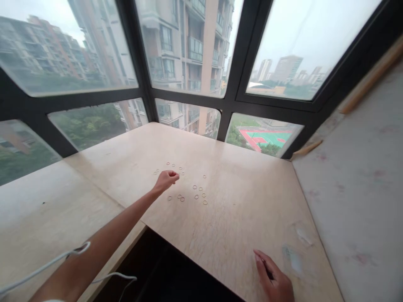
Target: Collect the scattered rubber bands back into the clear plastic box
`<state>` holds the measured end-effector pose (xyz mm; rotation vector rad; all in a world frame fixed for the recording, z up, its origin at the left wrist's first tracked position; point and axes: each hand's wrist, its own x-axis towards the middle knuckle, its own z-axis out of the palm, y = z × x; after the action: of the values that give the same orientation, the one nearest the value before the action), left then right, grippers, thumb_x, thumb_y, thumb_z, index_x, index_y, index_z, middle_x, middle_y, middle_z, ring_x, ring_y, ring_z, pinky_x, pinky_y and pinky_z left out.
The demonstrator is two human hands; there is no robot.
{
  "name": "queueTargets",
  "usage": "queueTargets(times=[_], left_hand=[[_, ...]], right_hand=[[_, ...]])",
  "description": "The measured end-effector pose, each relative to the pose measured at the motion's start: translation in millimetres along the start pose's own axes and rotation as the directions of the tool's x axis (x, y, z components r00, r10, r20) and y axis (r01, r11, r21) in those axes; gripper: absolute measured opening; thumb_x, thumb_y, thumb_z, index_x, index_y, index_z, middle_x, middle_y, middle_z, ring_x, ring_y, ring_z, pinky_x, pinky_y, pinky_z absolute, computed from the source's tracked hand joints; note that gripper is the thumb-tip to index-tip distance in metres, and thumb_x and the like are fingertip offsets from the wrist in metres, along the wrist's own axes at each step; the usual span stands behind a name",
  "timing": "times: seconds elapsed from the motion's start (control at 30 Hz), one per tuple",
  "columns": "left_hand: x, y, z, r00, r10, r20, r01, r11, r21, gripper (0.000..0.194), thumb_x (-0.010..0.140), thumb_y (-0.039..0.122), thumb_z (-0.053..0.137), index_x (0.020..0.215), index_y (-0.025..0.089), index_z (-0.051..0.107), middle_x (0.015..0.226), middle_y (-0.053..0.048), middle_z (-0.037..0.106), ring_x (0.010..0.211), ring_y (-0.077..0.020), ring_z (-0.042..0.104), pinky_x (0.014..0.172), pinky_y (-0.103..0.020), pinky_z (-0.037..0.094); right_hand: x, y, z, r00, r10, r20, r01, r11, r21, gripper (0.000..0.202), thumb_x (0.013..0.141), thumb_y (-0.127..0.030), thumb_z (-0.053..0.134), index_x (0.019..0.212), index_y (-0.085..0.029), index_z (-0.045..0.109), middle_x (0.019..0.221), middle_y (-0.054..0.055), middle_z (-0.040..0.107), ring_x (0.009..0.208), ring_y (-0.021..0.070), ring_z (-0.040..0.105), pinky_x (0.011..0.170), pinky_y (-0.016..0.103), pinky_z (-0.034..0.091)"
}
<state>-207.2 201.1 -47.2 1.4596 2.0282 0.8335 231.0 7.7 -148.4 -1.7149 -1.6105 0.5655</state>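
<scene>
Thin coloured rings (205, 202), which look like small rubber bands, lie scattered on the pale tabletop (226, 235). My left hand (166, 180) is stretched out among them, thumb and fingers closed in a pinch. Right at its fingertips is a thin ring, but I cannot tell whether it is gripped. More rings lie just beyond this hand and to its right. My right hand (274, 279) is low on the right, by the table's near edge, with thumb and fingertips pressed together. Whatever it may hold is hidden.
Clear plastic packets (292, 258) lie to the right of my right hand, near the papered wall (355, 209). A white cable (47, 266) crosses over my left forearm. Below the table's front edge is a dark opening (163, 268). Windows border the far side.
</scene>
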Motion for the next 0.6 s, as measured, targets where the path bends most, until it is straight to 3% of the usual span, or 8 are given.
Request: queueTargets(times=[0.13, 0.23, 0.33, 0.43, 0.6], left_hand=[[-41.0, 57.5, 61.1, 0.982, 0.141, 0.124, -0.115, 0.973, -0.198, 0.023, 0.074, 0.032, 0.059, 0.082, 0.012, 0.067, 0.073, -0.005, 0.067, 0.059, -0.0112, 0.058, 0.054, -0.021, 0.043], [-82.2, 99.3, 116.8, 0.949, 0.231, 0.213, -0.131, 0.908, -0.399, 0.022, 0.071, 0.032, 0.062, 0.077, 0.011, 0.066, 0.066, -0.005, 0.063, 0.056, -0.0119, 0.054, 0.051, -0.021, 0.04], [-129.6, 136.2, 174.1, 0.854, 0.392, 0.343, -0.196, 0.852, -0.485, 0.017, 0.072, 0.028, 0.061, 0.073, 0.012, 0.067, 0.067, -0.006, 0.064, 0.057, -0.0129, 0.054, 0.052, -0.022, 0.038], [-168.9, 165.7, 220.0, 0.745, 0.546, 0.383, -0.344, 0.806, -0.481, 0.013, 0.073, 0.022, 0.059, 0.071, 0.014, 0.069, 0.067, -0.006, 0.065, 0.059, -0.0136, 0.054, 0.055, -0.024, 0.039], [-194.6, 191.9, 259.2, 0.6, 0.679, 0.424, -0.584, 0.733, -0.348, 0.015, 0.074, 0.016, 0.057, 0.072, 0.016, 0.071, 0.072, -0.007, 0.067, 0.063, -0.016, 0.055, 0.062, -0.028, 0.039]], right_hand=[[-1.6, -16.2, -1.7, 0.998, -0.031, -0.06, 0.036, 0.996, 0.085, 0.044, 0.088, -0.053, 0.048, 0.095, -0.018, 0.074, 0.098, 0.01, 0.072, 0.088, 0.0251, 0.069, 0.076, 0.032, 0.058], [-2.8, -27.7, -2.8, 0.998, -0.02, -0.062, 0.029, 0.989, 0.142, 0.04, 0.09, -0.048, 0.048, 0.096, -0.018, 0.073, 0.097, 0.01, 0.072, 0.087, 0.0244, 0.069, 0.077, 0.033, 0.057], [-3.6, -32.2, -4.4, 0.998, 0.029, -0.063, -0.014, 0.975, 0.223, 0.037, 0.091, -0.046, 0.048, 0.098, -0.018, 0.072, 0.089, 0.009, 0.072, 0.078, 0.0228, 0.068, 0.069, 0.031, 0.056], [-4.2, -32.5, -4.9, 0.996, 0.074, -0.051, -0.056, 0.955, 0.291, 0.035, 0.092, -0.044, 0.047, 0.096, -0.017, 0.07, 0.071, 0.005, 0.066, 0.064, 0.0204, 0.063, 0.056, 0.027, 0.05], [-3.2, -30.4, -2.9, 0.995, 0.057, -0.078, -0.029, 0.947, 0.319, 0.031, 0.091, -0.035, 0.046, 0.068, -0.017, 0.057, 0.057, 0.0, 0.054, 0.052, 0.0135, 0.048, 0.048, 0.024, 0.036]])
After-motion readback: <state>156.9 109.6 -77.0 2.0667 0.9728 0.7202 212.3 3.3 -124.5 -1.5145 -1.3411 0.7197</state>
